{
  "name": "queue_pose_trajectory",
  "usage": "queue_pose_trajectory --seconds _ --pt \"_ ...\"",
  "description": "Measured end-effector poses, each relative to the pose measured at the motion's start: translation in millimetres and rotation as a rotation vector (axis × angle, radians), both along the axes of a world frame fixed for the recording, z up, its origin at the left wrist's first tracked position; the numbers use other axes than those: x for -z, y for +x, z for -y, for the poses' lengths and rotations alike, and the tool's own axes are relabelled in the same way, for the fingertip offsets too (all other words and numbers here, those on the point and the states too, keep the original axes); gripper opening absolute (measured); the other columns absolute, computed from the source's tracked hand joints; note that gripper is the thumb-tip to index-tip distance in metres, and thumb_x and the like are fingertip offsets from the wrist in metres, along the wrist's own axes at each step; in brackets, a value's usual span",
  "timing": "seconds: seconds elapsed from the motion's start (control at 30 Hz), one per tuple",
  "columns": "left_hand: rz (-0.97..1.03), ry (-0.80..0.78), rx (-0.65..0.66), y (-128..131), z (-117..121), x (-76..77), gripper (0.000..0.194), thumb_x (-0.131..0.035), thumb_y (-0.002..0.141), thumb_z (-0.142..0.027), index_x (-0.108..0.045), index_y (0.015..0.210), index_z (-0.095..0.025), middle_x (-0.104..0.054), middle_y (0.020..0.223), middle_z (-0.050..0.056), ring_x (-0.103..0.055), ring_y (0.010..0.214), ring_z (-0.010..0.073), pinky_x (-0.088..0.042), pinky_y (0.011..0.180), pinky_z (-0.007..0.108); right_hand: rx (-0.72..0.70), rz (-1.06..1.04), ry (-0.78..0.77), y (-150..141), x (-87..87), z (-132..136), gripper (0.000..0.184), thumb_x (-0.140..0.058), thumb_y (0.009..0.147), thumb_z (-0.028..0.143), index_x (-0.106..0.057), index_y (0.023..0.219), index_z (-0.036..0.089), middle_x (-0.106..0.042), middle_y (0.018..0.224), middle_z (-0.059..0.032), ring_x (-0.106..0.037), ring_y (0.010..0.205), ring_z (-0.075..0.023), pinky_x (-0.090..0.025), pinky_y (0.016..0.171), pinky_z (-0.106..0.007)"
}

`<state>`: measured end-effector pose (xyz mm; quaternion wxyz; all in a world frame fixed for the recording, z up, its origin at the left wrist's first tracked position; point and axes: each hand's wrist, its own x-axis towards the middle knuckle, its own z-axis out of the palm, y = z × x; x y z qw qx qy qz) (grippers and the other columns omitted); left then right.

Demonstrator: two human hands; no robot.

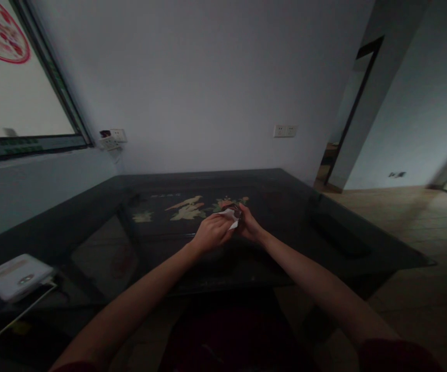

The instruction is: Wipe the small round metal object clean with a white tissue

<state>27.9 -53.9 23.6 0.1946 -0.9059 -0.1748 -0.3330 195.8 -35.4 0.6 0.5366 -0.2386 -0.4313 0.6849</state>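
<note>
Over the middle of a dark glass-topped table, my two hands meet at one small object. My left hand is closed on a white tissue or piece of paper, pressing it against a small dark, shiny object. Fingers of my right hand are wrapped round that dark object from the right side. Both hands and the tissue cover most of it, so I cannot make out its kind.
A white box-shaped device with a cable lies at the table's left front. Flower and bird pictures decorate the tabletop. Behind stands a wall with a socket; a plugged-in adapter is near the window corner.
</note>
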Motion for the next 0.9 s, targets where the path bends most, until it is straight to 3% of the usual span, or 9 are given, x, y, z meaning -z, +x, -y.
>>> queue_pose_trajectory --seconds 0.13,0.37,0.6,0.8,0.9 --pt "-0.089 0.067 0.022 -7.0 -5.0 -2.2 0.024 -0.046 0.091 -0.028 -0.066 0.091 -0.016 -0.071 0.089 0.009 -0.066 0.087 0.0213 -0.051 0.083 0.038 -0.048 0.028 -0.081 1.4 -2.6 2.1 0.043 -0.049 0.084 0.057 -0.068 0.095 0.02 -0.072 0.079 -0.0024 -0.063 0.066 -0.0147 -0.047 0.058 -0.024" --pt "-0.045 0.061 0.027 -10.3 -7.2 -6.8 0.024 -0.045 0.092 -0.029 -0.067 0.094 -0.019 -0.072 0.097 0.007 -0.063 0.101 0.021 -0.038 0.105 0.044 -0.062 0.075 -0.142 7.0 -5.5 0.6 0.045 -0.047 0.082 0.061 -0.065 0.081 0.02 -0.068 0.064 0.0001 -0.057 0.05 -0.0136 -0.044 0.047 -0.025" --pt "0.005 -0.101 -0.026 4.8 18.6 -2.6 0.033 -0.033 0.095 -0.027 -0.064 0.094 -0.015 -0.07 0.088 0.01 -0.066 0.085 0.0208 -0.051 0.084 0.037 0.04 0.098 0.016 -0.3 -6.6 4.4 0.041 -0.049 0.081 0.055 -0.069 0.091 0.02 -0.073 0.082 -0.0026 -0.065 0.076 -0.0182 -0.049 0.066 -0.028" --pt "0.128 -0.432 -0.038 17.0 24.8 8.3 0.033 -0.029 0.097 -0.03 -0.059 0.097 -0.016 -0.069 0.091 0.009 -0.065 0.082 0.0201 -0.051 0.074 0.031 0.156 0.116 0.174 0.5 -3.1 2.3 0.037 -0.055 0.074 0.054 -0.067 0.093 0.024 -0.07 0.091 -0.001 -0.062 0.083 -0.0192 -0.049 0.076 -0.029" --pt "0.219 -0.637 -0.03 20.4 24.8 9.9 0.031 -0.032 0.097 -0.031 -0.059 0.093 -0.016 -0.066 0.079 0.005 -0.062 0.073 0.0169 -0.048 0.067 0.026 0.18 0.141 0.228 1.4 -2.9 1.2 0.039 -0.055 0.073 0.055 -0.065 0.097 0.026 -0.067 0.097 -0.0006 -0.061 0.085 -0.0193 -0.048 0.076 -0.029"
